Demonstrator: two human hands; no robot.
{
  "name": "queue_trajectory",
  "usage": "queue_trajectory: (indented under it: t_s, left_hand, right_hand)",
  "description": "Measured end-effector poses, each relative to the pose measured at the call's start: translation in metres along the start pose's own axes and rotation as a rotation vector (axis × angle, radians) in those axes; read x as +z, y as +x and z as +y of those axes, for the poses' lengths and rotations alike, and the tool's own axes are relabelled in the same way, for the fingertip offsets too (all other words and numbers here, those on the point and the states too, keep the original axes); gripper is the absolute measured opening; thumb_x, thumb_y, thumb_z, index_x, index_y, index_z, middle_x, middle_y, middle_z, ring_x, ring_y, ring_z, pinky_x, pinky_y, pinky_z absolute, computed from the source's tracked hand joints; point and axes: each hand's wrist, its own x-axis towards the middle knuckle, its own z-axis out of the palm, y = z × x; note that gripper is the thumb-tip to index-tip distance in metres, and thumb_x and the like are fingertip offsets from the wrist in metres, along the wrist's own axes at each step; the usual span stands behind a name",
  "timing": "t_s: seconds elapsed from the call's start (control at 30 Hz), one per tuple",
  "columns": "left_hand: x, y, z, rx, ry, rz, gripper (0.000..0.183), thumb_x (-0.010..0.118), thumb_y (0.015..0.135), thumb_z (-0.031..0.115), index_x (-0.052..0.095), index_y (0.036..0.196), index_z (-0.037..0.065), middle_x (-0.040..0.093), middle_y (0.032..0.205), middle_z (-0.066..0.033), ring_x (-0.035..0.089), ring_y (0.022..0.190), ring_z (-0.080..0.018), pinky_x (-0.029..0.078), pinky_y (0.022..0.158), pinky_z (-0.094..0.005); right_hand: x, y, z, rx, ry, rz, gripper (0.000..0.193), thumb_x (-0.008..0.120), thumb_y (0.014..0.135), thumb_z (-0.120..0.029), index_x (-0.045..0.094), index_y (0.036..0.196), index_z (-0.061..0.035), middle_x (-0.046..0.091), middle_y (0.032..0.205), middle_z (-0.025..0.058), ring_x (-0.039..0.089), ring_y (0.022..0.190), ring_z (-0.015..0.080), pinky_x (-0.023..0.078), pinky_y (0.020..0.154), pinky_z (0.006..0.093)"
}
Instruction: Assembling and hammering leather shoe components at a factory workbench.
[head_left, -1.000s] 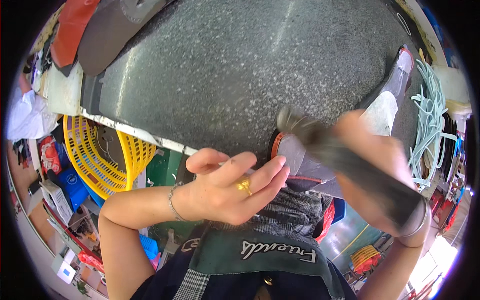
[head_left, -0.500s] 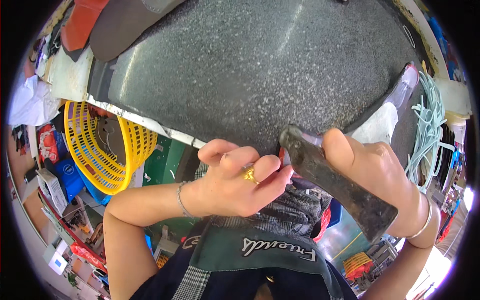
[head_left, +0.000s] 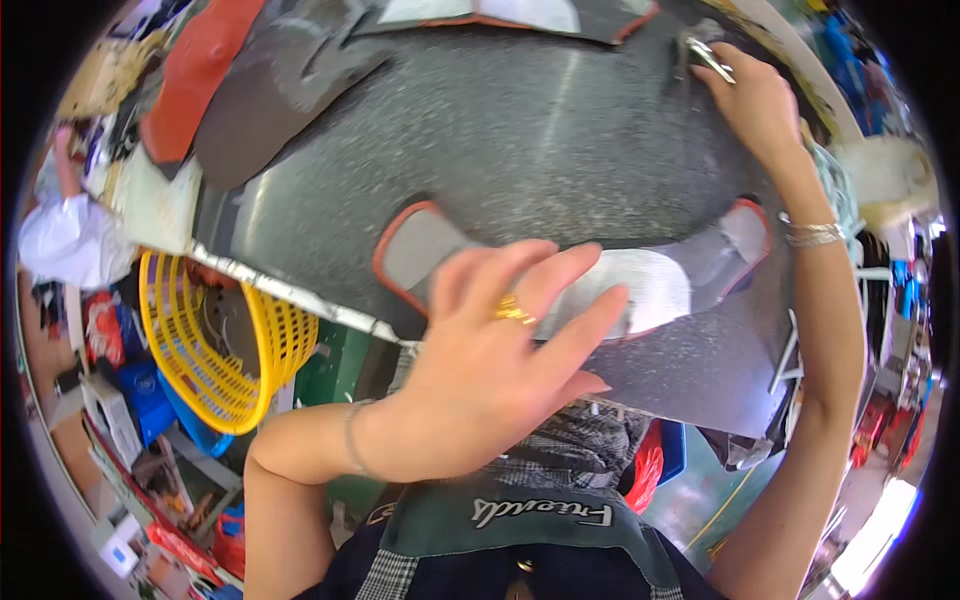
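Observation:
My left hand (head_left: pixel 490 350), a gold ring on one finger, is spread palm down above a curved grey shoe-upper piece (head_left: pixel 715 265) with red edging and a white patch. The fingers cover the middle of this piece; whether they touch it I cannot tell. At the far right of the dark worktop, my right hand (head_left: pixel 760 105) is closed around a small shiny metal tool (head_left: pixel 712 62). Blur and the fingers hide most of that tool, so its kind is unclear.
The speckled dark worktop (head_left: pixel 470 150) has a pale, worn front edge. A similar piece (head_left: pixel 520 12) lies at the back. Red (head_left: pixel 205 70) and dark brown (head_left: pixel 260 125) sole-shaped pieces sit back left. A yellow basket (head_left: pixel 265 350) stands beside the worktop; pale green strips (head_left: pixel 835 185) hang at the right.
The hammer has left my right hand, which has reached to the far right and now grips a shiny tool. My left hand has opened, and the grey piece lies flat under it.

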Motion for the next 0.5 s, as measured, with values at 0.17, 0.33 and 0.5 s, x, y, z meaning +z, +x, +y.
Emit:
queue_trajectory:
  t_s: [0.17, 0.33, 0.5]
  left_hand:
    - [0.024, 0.019, -0.001, 0.025, 0.000, -0.099, 0.057, 0.081, 0.072, 0.015, 0.065, 0.126, 0.010, 0.062, 0.122, -0.0144, 0.058, 0.111, -0.0332, 0.046, 0.095, -0.0401]
    - [-0.027, 0.062, -0.019, -0.284, -0.338, -0.246, 0.039, 0.066, 0.087, -0.003, 0.064, 0.126, 0.001, 0.069, 0.118, -0.0146, 0.065, 0.106, -0.0184, 0.050, 0.096, -0.0332]
    - [-0.037, 0.081, -0.009, 0.239, 0.365, 0.487, 0.039, 0.055, 0.088, -0.013, 0.064, 0.124, -0.003, 0.067, 0.125, -0.0133, 0.062, 0.116, -0.0236, 0.049, 0.100, -0.0345]
  right_hand:
    - [-0.045, -0.024, 0.006, -0.066, 0.208, 0.224, 0.035, 0.071, 0.090, -0.030, 0.069, 0.110, -0.0015, 0.073, 0.101, 0.0114, 0.068, 0.090, 0.0263, 0.051, 0.088, 0.0343]
    - [-0.121, -0.141, 0.059, 0.283, 0.413, 0.089, 0.023, 0.073, 0.087, -0.021, 0.070, 0.096, 0.0002, 0.071, 0.086, 0.0101, 0.068, 0.086, 0.0192, 0.050, 0.075, 0.0344]
    - [-0.140, -0.222, 0.063, 0.636, 0.363, -0.061, 0.023, 0.076, 0.084, -0.022, 0.069, 0.084, 0.0005, 0.067, 0.083, 0.0092, 0.061, 0.077, 0.0194, 0.048, 0.073, 0.0313]
